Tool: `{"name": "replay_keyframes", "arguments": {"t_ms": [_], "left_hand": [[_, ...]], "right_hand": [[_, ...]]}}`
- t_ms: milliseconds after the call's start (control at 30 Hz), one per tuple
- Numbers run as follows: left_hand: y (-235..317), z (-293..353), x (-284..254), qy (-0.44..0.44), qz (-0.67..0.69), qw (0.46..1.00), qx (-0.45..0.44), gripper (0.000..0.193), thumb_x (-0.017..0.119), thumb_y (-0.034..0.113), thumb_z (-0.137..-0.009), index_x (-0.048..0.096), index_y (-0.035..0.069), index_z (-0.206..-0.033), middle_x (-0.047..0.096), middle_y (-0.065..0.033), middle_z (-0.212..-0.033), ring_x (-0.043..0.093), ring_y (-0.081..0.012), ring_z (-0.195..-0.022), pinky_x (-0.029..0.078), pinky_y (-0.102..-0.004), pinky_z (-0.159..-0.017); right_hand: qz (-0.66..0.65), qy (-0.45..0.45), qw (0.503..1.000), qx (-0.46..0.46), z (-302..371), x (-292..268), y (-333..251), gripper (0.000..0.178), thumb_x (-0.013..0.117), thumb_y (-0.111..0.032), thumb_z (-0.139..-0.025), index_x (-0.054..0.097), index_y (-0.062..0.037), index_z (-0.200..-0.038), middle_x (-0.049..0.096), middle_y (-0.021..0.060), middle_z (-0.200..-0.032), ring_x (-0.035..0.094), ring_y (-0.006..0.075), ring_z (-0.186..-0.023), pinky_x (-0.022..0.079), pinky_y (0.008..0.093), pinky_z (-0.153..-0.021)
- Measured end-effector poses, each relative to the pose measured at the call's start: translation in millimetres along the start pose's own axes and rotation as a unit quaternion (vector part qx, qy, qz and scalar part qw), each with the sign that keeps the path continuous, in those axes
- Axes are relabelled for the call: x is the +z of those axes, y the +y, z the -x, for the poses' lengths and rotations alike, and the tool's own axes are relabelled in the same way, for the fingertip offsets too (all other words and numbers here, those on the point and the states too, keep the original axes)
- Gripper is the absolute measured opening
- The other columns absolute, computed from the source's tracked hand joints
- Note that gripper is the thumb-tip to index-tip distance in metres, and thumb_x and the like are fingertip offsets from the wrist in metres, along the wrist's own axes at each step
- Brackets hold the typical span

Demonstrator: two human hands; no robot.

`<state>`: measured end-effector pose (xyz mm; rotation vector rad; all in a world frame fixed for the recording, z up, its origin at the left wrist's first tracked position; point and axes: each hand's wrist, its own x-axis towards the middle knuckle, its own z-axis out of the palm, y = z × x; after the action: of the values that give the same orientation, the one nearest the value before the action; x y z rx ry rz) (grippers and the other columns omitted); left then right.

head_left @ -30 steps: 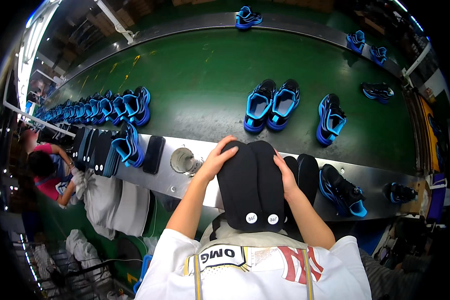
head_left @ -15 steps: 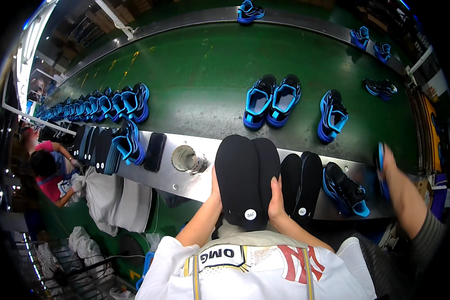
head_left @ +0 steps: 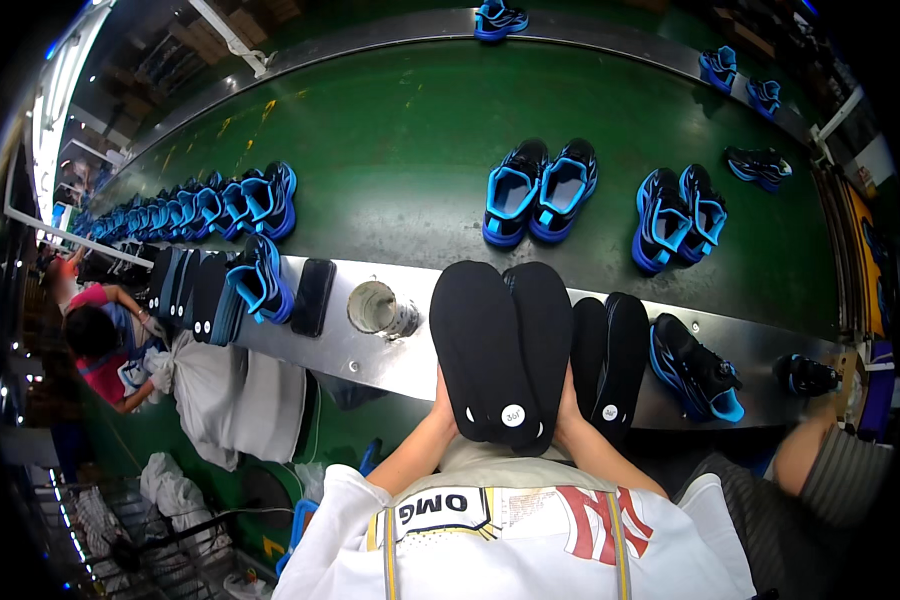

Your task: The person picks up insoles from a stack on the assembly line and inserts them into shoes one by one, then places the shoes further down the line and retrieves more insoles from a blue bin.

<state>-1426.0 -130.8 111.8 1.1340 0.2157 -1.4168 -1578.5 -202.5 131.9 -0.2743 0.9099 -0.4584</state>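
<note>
While a phone (head_left: 313, 298) is supported by the bench (head_left: 382, 362), black insoles (head_left: 478, 345) are clasped between both hands (head_left: 440, 412), mostly hidden underneath, exact opening unclear.

Green belt (head_left: 400, 130): shoe row (head_left: 255, 205) left, two shoe pairs (head_left: 542, 200) centre and right, single shoe (head_left: 760, 168) farther right. Near metal ledge (head_left: 395, 372), left to right: insole stacks (head_left: 210, 295), blue-black shoe (head_left: 262, 285), phone (head_left: 313, 298), cup (head_left: 372, 308), insoles (head_left: 618, 350), two shoes (head_left: 690, 370). Far ledge (head_left: 610, 42): three shoes (head_left: 497, 20).
</note>
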Motion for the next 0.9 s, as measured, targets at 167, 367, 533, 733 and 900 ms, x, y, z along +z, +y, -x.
{"name": "replay_keyframes", "arguments": {"t_ms": [167,367,533,733,900], "left_hand": [[-2.6,5.9,18.9,-0.029,0.03,0.998,0.041,0.056,0.029,0.05,-0.085,0.036,0.009,-0.122,0.046,-0.0068,-0.115,0.046,-0.021,-0.104,0.04,-0.0339,-0.087],[16.0,-19.5,13.4,-0.182,0.125,0.975,-0.022,0.05,0.031,0.045,-0.087,0.041,0.007,-0.118,0.051,-0.0088,-0.109,0.05,-0.0212,-0.099,0.041,-0.0332,-0.086],[11.1,-26.6,-0.6,-0.075,-0.015,0.996,0.036,0.04,0.03,0.032,-0.09,0.04,0.004,-0.117,0.052,-0.0101,-0.106,0.053,-0.0199,-0.094,0.046,-0.0296,-0.079],[11.8,-20.9,0.1,-0.014,-0.045,0.999,-0.015,0.039,0.031,0.031,-0.09,0.04,0.005,-0.118,0.051,-0.0095,-0.107,0.054,-0.0198,-0.093,0.046,-0.0293,-0.078],[29.5,-17.9,11.6,-0.01,-0.007,0.995,-0.104,0.045,0.032,0.039,-0.088,0.041,0.007,-0.117,0.049,-0.0092,-0.11,0.049,-0.0212,-0.101,0.041,-0.0351,-0.085]], "right_hand": [[-0.017,-0.065,0.998,0.006,-1.1,-3.5,2.0,0.073,0.027,-0.062,-0.08,0.03,-0.0076,-0.128,0.035,0.0096,-0.128,0.036,0.0243,-0.115,0.03,0.0352,-0.096],[-0.07,-0.081,0.994,0.012,-19.1,-17.4,23.0,0.071,0.024,-0.062,-0.081,0.026,-0.0112,-0.13,0.032,0.0081,-0.13,0.033,0.0232,-0.118,0.028,0.0353,-0.097],[0.026,0.001,0.999,-0.044,-24.9,-17.6,22.0,0.069,0.022,-0.06,-0.082,0.028,-0.0102,-0.129,0.034,0.0079,-0.129,0.037,0.0243,-0.116,0.029,0.0363,-0.097],[-0.061,-0.044,0.995,-0.064,-22.3,-3.2,9.1,0.065,0.024,-0.055,-0.084,0.026,-0.0086,-0.129,0.036,0.0093,-0.127,0.038,0.025,-0.114,0.031,0.0361,-0.096],[-0.085,0.042,0.993,-0.065,-30.3,-18.2,18.6,0.062,0.026,-0.052,-0.086,0.031,-0.0058,-0.127,0.039,0.0104,-0.124,0.04,0.0253,-0.111,0.033,0.0359,-0.094]]}}
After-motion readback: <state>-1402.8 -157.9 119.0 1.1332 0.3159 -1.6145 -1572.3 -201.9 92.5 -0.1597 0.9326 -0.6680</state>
